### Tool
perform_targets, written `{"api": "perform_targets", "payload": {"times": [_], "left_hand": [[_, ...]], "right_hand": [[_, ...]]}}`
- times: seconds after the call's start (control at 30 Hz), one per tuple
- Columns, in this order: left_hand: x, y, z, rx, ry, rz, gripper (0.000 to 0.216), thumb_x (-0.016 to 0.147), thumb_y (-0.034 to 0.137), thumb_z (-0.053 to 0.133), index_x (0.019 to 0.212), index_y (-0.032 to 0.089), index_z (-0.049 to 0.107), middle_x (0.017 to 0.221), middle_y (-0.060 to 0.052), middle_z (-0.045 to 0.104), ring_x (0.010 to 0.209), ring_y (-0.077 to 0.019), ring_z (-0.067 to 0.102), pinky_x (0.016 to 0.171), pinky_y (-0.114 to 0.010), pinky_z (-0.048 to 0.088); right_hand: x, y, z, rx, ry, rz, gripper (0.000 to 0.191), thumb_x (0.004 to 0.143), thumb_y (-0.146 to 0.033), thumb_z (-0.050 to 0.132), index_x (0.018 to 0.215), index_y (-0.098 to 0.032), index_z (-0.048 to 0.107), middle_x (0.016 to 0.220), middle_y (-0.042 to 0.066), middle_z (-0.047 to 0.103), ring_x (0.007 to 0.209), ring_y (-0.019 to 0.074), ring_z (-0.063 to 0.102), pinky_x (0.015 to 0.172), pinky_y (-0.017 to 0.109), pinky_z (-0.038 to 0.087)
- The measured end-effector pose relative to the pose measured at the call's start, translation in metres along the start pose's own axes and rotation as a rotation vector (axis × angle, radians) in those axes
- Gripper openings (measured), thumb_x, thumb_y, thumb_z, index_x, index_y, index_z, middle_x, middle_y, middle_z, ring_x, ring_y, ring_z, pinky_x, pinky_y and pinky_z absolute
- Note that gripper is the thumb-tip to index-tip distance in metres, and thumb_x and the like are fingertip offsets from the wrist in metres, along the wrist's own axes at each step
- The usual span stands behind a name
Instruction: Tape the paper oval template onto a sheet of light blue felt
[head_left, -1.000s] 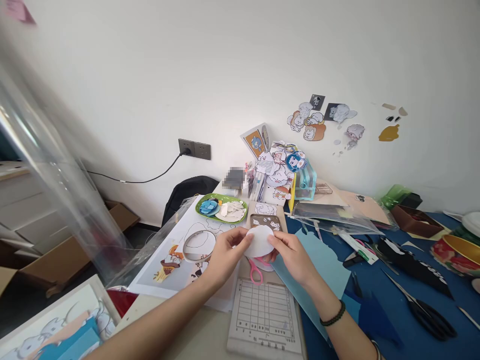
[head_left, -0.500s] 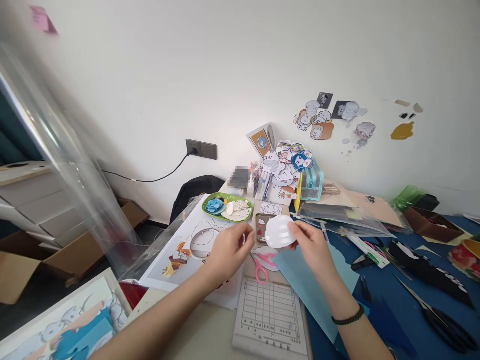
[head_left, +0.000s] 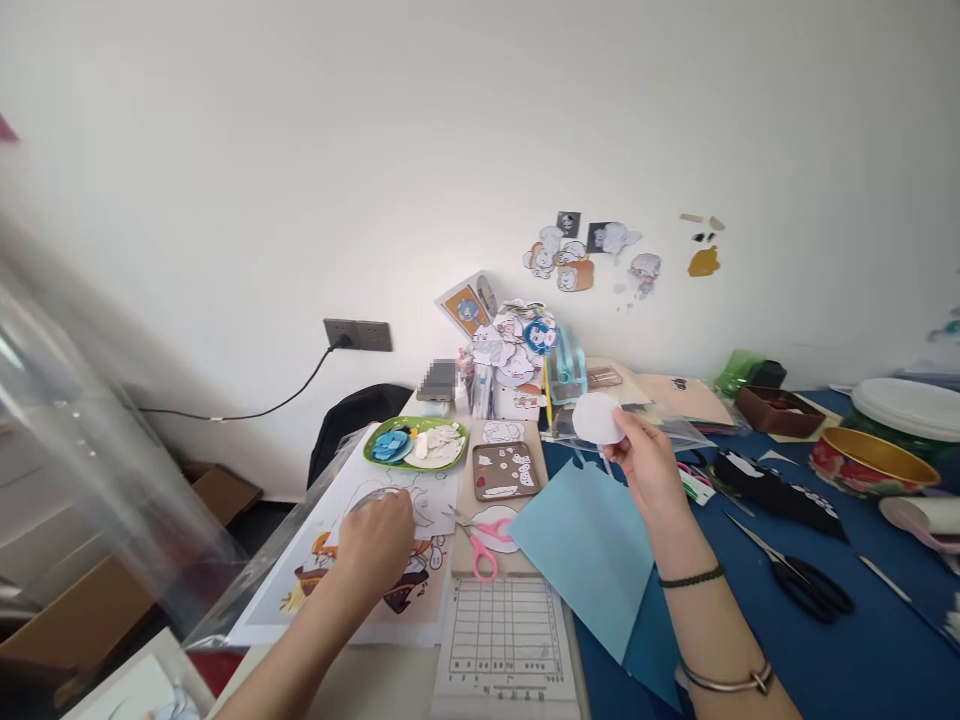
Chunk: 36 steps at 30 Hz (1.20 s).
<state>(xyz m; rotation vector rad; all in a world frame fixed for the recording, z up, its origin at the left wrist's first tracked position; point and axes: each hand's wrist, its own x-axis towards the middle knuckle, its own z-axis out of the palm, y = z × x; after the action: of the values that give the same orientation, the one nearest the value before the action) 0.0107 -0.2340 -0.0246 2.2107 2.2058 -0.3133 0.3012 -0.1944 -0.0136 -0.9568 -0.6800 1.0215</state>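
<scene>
White cutout pinched in right hand, raised above the blue sheet, face clear for viewing. Left hand rests fingers-down on printed sheet left of blue sheet, grasping nothing visible.

The right hand pinches a white paper cutout and holds it up above the light blue paper sheet on the worktop. Left of that sheet, past the pink scissors, the left hand rests palm down on a tape ring lying on a printed picture.
</scene>
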Motion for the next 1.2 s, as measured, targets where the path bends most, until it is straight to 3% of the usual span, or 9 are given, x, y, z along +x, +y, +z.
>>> {"api": "perform_targets", "payload": {"times": [0.2, 0.37, 0.43, 0.53, 0.73, 0.83, 0.93, 1.07, 1.2], "left_hand": [[-0.016, 0.024, -0.019, 0.06, 0.286, 0.129, 0.03, 0.092, 0.012, 0.027, 0.09, 0.013, 0.056, 0.085, -0.012, 0.063, 0.081, -0.0273, 0.062, 0.066, -0.036, 0.043], [-0.031, 0.099, -0.034, 0.106, 0.418, 0.984, 0.021, 0.084, 0.003, 0.043, 0.091, 0.018, 0.056, 0.089, -0.005, 0.063, 0.081, -0.0201, 0.057, 0.073, -0.033, 0.04], [-0.028, 0.136, -0.034, 0.147, 0.472, 1.21, 0.015, 0.083, 0.004, 0.047, 0.086, 0.016, 0.056, 0.083, -0.004, 0.062, 0.074, -0.0186, 0.055, 0.065, -0.031, 0.038], [-0.01, 0.188, -0.025, 0.147, 0.626, 1.291, 0.014, 0.083, 0.003, 0.049, 0.08, 0.013, 0.057, 0.075, -0.006, 0.062, 0.071, -0.019, 0.055, 0.059, -0.032, 0.035], [0.028, 0.249, -0.009, 0.09, 0.64, 1.398, 0.014, 0.081, 0.006, 0.055, 0.071, 0.014, 0.06, 0.071, -0.006, 0.064, 0.073, -0.0187, 0.058, 0.058, -0.031, 0.037], [0.023, 0.235, -0.01, 0.021, 0.634, 1.344, 0.011, 0.083, 0.01, 0.054, 0.075, 0.014, 0.061, 0.073, -0.006, 0.065, 0.072, -0.0189, 0.059, 0.061, -0.032, 0.039], [0.008, 0.186, -0.015, -0.124, 0.603, 1.251, 0.016, 0.091, 0.021, 0.045, 0.092, 0.015, 0.06, 0.086, -0.006, 0.066, 0.08, -0.0183, 0.06, 0.071, -0.032, 0.043], [-0.003, 0.104, -0.009, -0.813, 0.431, 0.902, 0.021, 0.095, 0.027, 0.037, 0.095, 0.018, 0.055, 0.092, -0.007, 0.063, 0.087, -0.0186, 0.057, 0.078, -0.031, 0.044], [0.004, 0.059, 0.007, -1.221, 0.481, 0.639, 0.027, 0.093, 0.04, 0.038, 0.096, 0.017, 0.053, 0.087, -0.006, 0.06, 0.082, -0.0203, 0.055, 0.076, -0.032, 0.043]], "right_hand": [[0.021, -0.016, -0.029, 0.161, 0.105, -0.055, 0.03, 0.052, -0.036, 0.08, 0.066, -0.016, 0.062, 0.053, -0.003, 0.056, 0.039, 0.0056, 0.043, 0.033, 0.02, 0.036], [0.028, -0.029, -0.054, 0.277, 0.168, -0.111, 0.034, 0.049, -0.034, 0.081, 0.069, -0.019, 0.058, 0.061, -0.005, 0.057, 0.041, 0.003, 0.041, 0.034, 0.018, 0.036], [0.028, -0.034, -0.06, 0.308, 0.171, -0.128, 0.037, 0.048, -0.035, 0.082, 0.07, -0.019, 0.056, 0.061, -0.006, 0.057, 0.04, 0.0017, 0.039, 0.034, 0.017, 0.035], [0.026, -0.037, -0.059, 0.322, 0.137, -0.145, 0.04, 0.047, -0.038, 0.082, 0.069, -0.019, 0.056, 0.059, -0.007, 0.056, 0.038, 0.0011, 0.038, 0.034, 0.016, 0.033], [0.018, -0.035, -0.042, 0.19, -0.015, -0.137, 0.036, 0.056, -0.043, 0.08, 0.071, -0.017, 0.061, 0.047, -0.006, 0.054, 0.036, 0.0061, 0.044, 0.035, 0.019, 0.035], [0.013, -0.033, -0.034, 0.091, -0.079, -0.124, 0.035, 0.06, -0.044, 0.078, 0.074, -0.016, 0.064, 0.043, -0.005, 0.053, 0.036, 0.0081, 0.047, 0.037, 0.02, 0.036], [0.004, -0.027, -0.02, 0.008, -0.146, -0.119, 0.035, 0.062, -0.045, 0.077, 0.074, -0.015, 0.064, 0.041, -0.005, 0.054, 0.036, 0.0084, 0.048, 0.038, 0.019, 0.035], [-0.017, -0.011, 0.011, -0.08, -0.275, -0.117, 0.034, 0.065, -0.047, 0.075, 0.067, -0.016, 0.061, 0.042, -0.005, 0.053, 0.036, 0.0083, 0.047, 0.039, 0.02, 0.033], [-0.038, 0.011, 0.035, -0.197, -0.408, -0.099, 0.034, 0.07, -0.048, 0.071, 0.067, -0.017, 0.058, 0.049, -0.004, 0.054, 0.037, 0.0093, 0.048, 0.04, 0.022, 0.034]]}}
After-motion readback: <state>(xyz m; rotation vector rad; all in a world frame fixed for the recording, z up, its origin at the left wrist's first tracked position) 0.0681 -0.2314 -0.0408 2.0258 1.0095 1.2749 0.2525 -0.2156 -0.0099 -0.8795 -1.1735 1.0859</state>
